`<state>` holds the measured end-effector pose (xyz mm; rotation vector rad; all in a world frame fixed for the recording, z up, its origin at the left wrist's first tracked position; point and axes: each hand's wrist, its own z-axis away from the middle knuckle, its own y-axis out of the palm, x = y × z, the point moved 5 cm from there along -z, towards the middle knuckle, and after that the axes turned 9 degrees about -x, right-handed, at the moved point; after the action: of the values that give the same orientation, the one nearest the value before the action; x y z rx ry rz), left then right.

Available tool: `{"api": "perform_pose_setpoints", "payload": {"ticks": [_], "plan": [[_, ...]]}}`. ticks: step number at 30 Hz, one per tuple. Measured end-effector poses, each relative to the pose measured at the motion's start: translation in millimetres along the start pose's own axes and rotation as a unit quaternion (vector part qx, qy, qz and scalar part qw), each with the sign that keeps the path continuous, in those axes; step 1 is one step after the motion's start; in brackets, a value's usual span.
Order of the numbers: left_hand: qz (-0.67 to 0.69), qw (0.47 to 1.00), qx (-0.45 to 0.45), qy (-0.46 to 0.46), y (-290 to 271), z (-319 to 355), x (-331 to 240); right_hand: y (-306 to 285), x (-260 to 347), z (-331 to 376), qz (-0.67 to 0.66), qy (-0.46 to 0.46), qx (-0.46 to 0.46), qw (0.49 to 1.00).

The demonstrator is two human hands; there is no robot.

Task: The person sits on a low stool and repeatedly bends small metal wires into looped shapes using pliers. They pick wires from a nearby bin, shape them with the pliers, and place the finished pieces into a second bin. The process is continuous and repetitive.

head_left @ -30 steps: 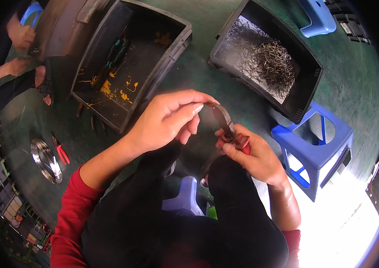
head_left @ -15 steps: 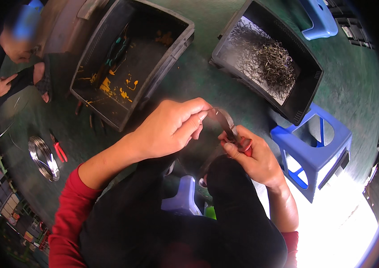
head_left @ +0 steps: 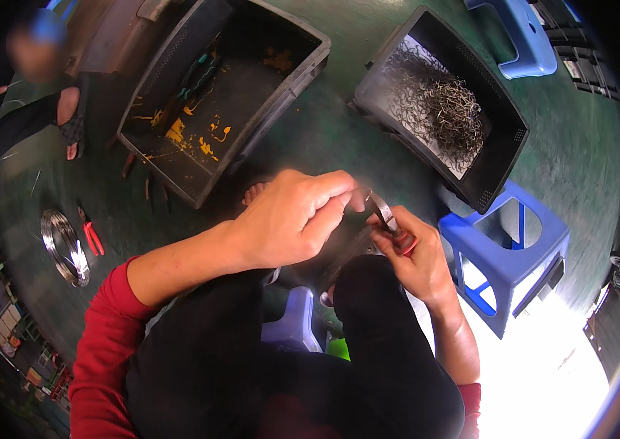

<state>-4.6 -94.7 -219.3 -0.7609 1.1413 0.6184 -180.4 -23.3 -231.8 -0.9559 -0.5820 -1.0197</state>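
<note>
The left hand [head_left: 292, 219] pinches a small metal piece [head_left: 360, 199]. The right hand [head_left: 416, 260] squeezes red-handled pliers [head_left: 390, 223] on it. Many wire bits [head_left: 441, 110] wait in the black bin [head_left: 496, 172].

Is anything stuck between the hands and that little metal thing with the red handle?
Nothing visible is. The right hand grips the red-handled tool directly, and the left hand has its fingertips right at the tool's metal tip. Whether a small wire piece sits there is hidden by the fingers.
</note>
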Motion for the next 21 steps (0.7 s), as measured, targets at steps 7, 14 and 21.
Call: {"api": "perform_pose_setpoints", "payload": {"ticks": [7, 14, 21], "plan": [[0.063, 0.997, -0.023, -0.049, 7, 3, 0, 2, 0, 1, 0.005, -0.063, -0.063, 0.996], [0.089, 0.994, -0.040, -0.052, 10, 4, -5, 3, -5, 0, 0.037, -0.097, -0.106, 0.989], [0.098, 0.990, -0.027, -0.096, 9, 5, -3, 6, -10, -1, 0.048, -0.089, -0.123, 0.987]]}}
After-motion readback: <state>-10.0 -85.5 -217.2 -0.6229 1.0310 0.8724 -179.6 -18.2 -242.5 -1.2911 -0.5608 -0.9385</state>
